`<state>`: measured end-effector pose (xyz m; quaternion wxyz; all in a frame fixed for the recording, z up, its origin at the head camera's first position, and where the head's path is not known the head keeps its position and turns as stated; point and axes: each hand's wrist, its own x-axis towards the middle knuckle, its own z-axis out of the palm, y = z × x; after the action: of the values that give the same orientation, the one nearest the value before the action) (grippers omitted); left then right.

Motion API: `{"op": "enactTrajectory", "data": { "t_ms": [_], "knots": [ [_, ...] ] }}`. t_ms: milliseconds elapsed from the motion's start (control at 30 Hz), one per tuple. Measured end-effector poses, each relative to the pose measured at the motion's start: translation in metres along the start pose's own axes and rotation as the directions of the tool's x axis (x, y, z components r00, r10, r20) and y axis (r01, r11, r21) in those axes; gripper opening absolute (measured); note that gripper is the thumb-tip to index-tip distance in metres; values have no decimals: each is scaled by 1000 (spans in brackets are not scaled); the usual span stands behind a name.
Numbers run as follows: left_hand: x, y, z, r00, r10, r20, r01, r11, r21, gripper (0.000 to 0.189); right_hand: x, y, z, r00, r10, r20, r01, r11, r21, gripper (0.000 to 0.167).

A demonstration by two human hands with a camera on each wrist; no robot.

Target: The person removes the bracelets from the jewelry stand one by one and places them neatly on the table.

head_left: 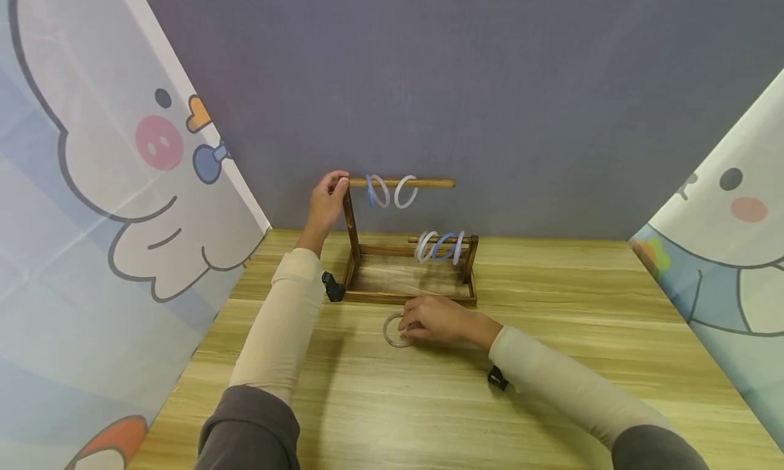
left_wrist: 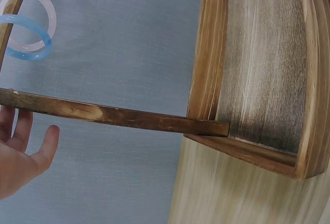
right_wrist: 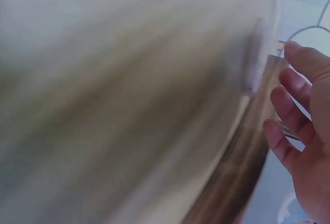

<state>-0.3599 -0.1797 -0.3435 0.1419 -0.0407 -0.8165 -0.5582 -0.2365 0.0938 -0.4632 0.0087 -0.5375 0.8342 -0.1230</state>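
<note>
At the wooden rack, my left hand grips the top of the post; its wrist view shows fingers against the wood. In front, on the bench, only the head view clearly shows a pale ring by my right hand, fingers bent; whether they pinch it, I cannot tell.

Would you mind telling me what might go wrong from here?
The clear bangle may slip: the right grip overlaps it, but I cannot tell whether it is pinched.
The left grip is at the top of the tall post; a tug might tilt the wooden bangle rack and send the white bangle on the upper bar off the free right end.
The leftmost pale bangle on the lower bar sits near its free end, so a knock might drop it.
</note>
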Motion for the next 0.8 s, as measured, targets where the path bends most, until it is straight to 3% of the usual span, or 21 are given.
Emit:
{"op": "enactTrajectory", "data": {
  "t_ms": [200, 467, 567, 667, 800],
  "knots": [
    [-1, 0, -1, 1000, 1, 0, -1, 1000, 7, 39, 8, -1, -20, 1000, -1, -23, 0, 1000, -31, 19],
    [-1, -2, -1, 1000, 11, -10, -11, 1000, -3, 40, 23, 2, -47, 981, 21, -193, -21, 1000, 3, 15],
    [0, -2, 0, 1000, 7, -7, -7, 1000, 2, 40, 28, 3, -59, 962, 62, -266, -58, 998, 23, 15],
    [1, -2, 0, 1000, 3, 0, -3, 1000, -7, 39, 32, 3, -74, 936, 138, -325, -108, 988, 107, 17],
    [2, -3, 1, 1000, 4, 2, -4, 1000, -26, 38, 38, 5, -92, 876, 284, -389, -199, 949, 243, 16]
  ]
}}
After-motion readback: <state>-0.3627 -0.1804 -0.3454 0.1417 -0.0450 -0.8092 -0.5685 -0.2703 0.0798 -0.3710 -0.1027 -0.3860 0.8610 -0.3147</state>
